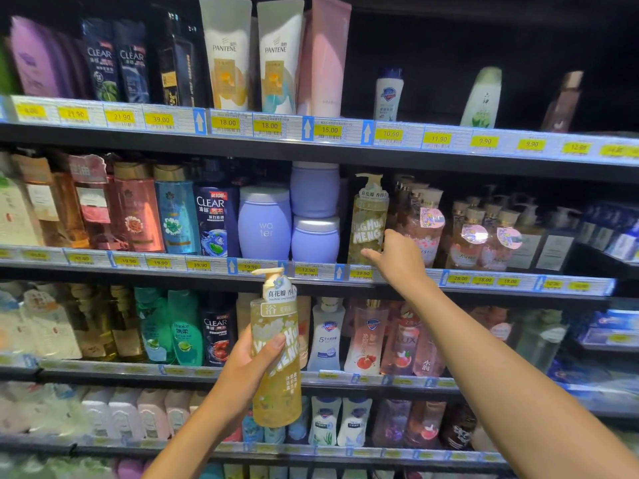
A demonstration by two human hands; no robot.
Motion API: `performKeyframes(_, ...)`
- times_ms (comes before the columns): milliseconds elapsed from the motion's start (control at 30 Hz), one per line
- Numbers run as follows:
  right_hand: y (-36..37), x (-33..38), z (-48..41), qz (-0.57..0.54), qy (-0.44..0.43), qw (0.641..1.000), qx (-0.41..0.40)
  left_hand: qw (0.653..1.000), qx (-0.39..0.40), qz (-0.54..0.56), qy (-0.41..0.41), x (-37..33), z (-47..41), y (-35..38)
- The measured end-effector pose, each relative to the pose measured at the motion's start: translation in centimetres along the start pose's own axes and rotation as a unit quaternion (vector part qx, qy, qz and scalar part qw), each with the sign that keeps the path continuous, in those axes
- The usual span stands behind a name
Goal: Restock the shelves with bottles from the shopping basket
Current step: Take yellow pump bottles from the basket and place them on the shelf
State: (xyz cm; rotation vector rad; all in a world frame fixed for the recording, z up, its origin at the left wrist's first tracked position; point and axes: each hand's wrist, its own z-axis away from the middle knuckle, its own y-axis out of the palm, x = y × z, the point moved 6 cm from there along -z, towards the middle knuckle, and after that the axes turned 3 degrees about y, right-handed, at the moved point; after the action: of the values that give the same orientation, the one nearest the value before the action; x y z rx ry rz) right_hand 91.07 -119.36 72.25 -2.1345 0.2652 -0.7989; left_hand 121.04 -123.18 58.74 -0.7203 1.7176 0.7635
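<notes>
My left hand [247, 369] wraps the yellow pump bottle [276, 361], held below the middle shelf's [86, 271] front edge. My right hand [399, 261], fingers loosely spread, touches the matching shelved bottle [368, 219]. I'd push that back, then stand mine upright in front.

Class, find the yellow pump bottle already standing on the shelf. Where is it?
Head view, right of centre: the yellow pump bottle stands on the second shelf down, between stacked lilac jars and pink pump bottles, the right hand touching its lower part.
</notes>
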Motion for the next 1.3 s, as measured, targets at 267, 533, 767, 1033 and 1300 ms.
performKeyframes(267, 0.1, 0.8, -0.2, 0.012, 0.005, 1.0, 0.01, 1.0, -0.001, 0.01, -0.008, 0.1, 0.1, -0.1)
performKeyframes(533, 0.6, 0.8, -1.0, 0.003, 0.022, 1.0, 0.02, 1.0, -0.001, 0.019, -0.009, 0.2, 0.3, -0.3)
performKeyframes(767, 0.8, 0.8, -1.1, 0.013, 0.037, 0.999, 0.022, 1.0, -0.001, 0.02, -0.012, 0.5, 0.4, -0.4)
performKeyframes(1033, 0.7, 1.1, -1.2, 0.009, 0.047, 0.998, 0.027, 1.0, -0.004, 0.011, -0.015, 0.3, 0.4, -0.5)
performKeyframes(1300, 0.4, 1.5, -1.0, 0.003, 0.057, 0.997, 0.043, 1.0, 0.007, 0.007, -0.01, -0.4, 0.4, 0.1)
